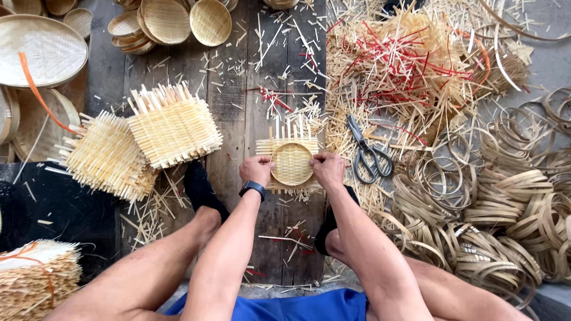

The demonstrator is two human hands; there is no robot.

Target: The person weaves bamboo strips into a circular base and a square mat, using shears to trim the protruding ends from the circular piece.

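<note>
Head view: at frame centre we grip a woven bamboo square (291,163) between us, left hand (256,170) clasping its left edge, right hand (328,170) its right edge; loose strip ends point toward the top; scissors (369,152) lie just right.

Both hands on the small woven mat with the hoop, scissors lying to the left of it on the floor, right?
Not quite. In the head view the scissors lie to the right of the small woven mat, beside the right hand, not to the left. The rest holds: left hand and right hand both grip the mat with the hoop.
</note>
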